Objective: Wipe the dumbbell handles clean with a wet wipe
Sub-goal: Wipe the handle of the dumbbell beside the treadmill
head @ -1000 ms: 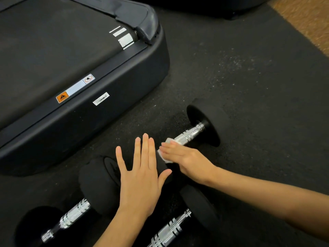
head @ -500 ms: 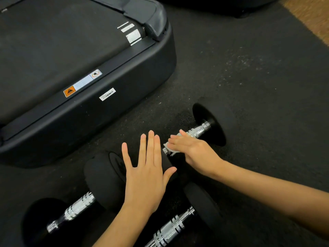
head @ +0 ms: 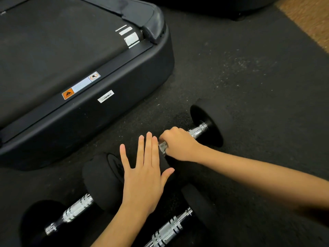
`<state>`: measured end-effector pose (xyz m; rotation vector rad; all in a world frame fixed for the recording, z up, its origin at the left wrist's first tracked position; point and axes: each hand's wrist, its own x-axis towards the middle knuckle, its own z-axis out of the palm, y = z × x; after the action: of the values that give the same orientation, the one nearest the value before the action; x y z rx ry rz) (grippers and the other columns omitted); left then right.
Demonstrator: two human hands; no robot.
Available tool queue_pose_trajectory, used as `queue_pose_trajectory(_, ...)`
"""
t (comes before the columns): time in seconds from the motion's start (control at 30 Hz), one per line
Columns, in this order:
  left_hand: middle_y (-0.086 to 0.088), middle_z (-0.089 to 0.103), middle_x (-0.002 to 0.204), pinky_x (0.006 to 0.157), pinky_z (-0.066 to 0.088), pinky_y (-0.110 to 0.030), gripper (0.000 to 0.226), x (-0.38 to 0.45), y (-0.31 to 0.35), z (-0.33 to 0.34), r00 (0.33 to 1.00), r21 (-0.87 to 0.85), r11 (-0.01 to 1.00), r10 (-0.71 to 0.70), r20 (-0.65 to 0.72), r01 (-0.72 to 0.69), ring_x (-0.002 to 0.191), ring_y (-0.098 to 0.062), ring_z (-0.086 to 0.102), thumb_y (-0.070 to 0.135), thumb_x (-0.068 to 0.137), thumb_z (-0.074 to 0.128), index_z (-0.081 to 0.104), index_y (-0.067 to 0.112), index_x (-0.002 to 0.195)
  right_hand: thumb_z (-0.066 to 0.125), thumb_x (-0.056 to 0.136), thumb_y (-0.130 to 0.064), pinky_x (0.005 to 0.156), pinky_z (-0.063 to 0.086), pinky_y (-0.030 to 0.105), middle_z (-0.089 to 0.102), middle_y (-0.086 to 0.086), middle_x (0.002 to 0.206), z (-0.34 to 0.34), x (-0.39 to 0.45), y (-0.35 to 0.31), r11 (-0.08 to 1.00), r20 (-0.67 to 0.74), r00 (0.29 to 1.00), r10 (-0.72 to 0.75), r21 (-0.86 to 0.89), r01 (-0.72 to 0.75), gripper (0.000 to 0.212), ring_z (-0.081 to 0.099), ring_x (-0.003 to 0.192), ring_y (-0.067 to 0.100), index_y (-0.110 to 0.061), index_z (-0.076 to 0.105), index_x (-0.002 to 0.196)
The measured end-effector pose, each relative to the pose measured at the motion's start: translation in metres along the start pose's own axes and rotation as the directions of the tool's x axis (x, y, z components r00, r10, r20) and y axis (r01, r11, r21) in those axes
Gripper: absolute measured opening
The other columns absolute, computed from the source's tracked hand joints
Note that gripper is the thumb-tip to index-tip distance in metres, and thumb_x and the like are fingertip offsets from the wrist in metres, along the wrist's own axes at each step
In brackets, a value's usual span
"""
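- The left hand [head: 142, 177] lies flat and wide open, fingers straight and slightly spread, palm down on the near black head of the far dumbbell [head: 204, 129]; it holds nothing.
- The right hand [head: 178, 145] is curled tight round that dumbbell's handle, with a scrap of wet wipe [head: 162, 145] pinched under the fingers at the handle's near end, just beside the left fingertips.
- The treadmill [head: 74, 82] fills the upper left: a matt black deck with a rounded plastic rim, an orange warning sticker and a white barcode label on its side rail.
- The floor mat [head: 249, 77] is dark, grainy rubber with pale specks; its edge runs diagonally at the upper right, where a tan floor shows. Open mat lies to the right of the far dumbbell and beyond it.
- The far dumbbell lies at a slant on the mat, its round black far head clear of the hand and a short length of ridged chrome showing beside the right hand.
- A second dumbbell [head: 74, 211] lies at lower left, close to the treadmill's side, its knurled chrome handle between two dull black heads.
- A third dumbbell [head: 169, 230] lies at the bottom edge, partly cut off, between the two forearms.
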<state>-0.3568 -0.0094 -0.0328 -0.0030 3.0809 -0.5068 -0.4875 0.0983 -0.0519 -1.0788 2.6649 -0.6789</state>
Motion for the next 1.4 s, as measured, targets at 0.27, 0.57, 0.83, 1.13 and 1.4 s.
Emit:
queue_pose_trajectory(0.27,-0.018,0.018,0.162,0.115,0.007,-0.069,0.083,-0.002,0.002,0.002,1.000,-0.017,1.000,0.006,-0.021,-0.006,0.150,-0.032,0.019,0.059,0.096,0.022,0.021,-0.001,0.152,0.045,0.083,0.006,0.107,0.043,0.041,0.068,0.007,0.122,0.041,-0.045,0.044,0.912,-0.370,0.846,-0.384,-0.008,0.410,0.043,0.061,0.118,0.021,-0.005,0.070,0.116)
queue_pose_trajectory(0.57,-0.018,0.017,0.162,0.115,0.014,-0.067,0.083,-0.004,0.004,0.006,0.999,-0.056,0.998,-0.011,-0.044,0.008,0.150,-0.032,0.020,0.058,0.095,0.023,0.020,-0.001,0.153,0.056,0.078,0.022,0.110,0.038,0.044,0.057,0.007,0.136,0.041,-0.066,0.065,0.897,-0.380,0.845,-0.377,0.080,0.436,0.054,0.048,0.133,0.019,-0.006,0.065,0.124)
queue_pose_trajectory(0.83,-0.020,0.012,0.163,0.114,0.020,-0.066,0.081,-0.024,0.020,0.012,0.997,-0.073,0.997,0.008,-0.074,-0.013,0.151,-0.035,0.014,0.053,0.095,0.029,0.017,0.000,0.154,0.052,0.087,0.008,0.112,0.037,0.042,0.057,0.006,0.137,0.047,-0.081,0.053,0.911,-0.394,0.852,-0.344,0.079,0.404,0.043,0.047,0.134,0.019,-0.008,0.065,0.125)
queue_pose_trajectory(1.13,-0.018,0.014,0.163,0.116,0.016,-0.064,0.079,-0.032,0.016,0.016,0.994,-0.010,0.997,0.079,-0.079,-0.080,0.150,-0.035,0.018,0.051,0.093,0.033,0.022,0.001,0.154,0.040,0.083,-0.010,0.079,0.053,0.040,0.068,0.005,0.087,0.022,-0.050,0.003,0.985,-0.209,0.963,-0.169,0.006,0.174,0.028,0.064,0.083,0.024,-0.009,0.067,0.089)
queue_pose_trajectory(1.4,-0.019,0.011,0.164,0.117,0.012,-0.064,0.081,-0.034,0.019,0.018,0.994,-0.004,0.997,0.079,-0.073,-0.080,0.150,-0.036,0.015,0.051,0.094,0.031,0.014,0.001,0.155,0.048,0.090,-0.027,0.071,0.045,0.033,0.068,0.006,0.095,-0.002,-0.026,0.000,0.999,-0.012,1.000,-0.002,-0.040,0.002,0.025,0.064,0.091,0.027,-0.015,0.068,0.099)
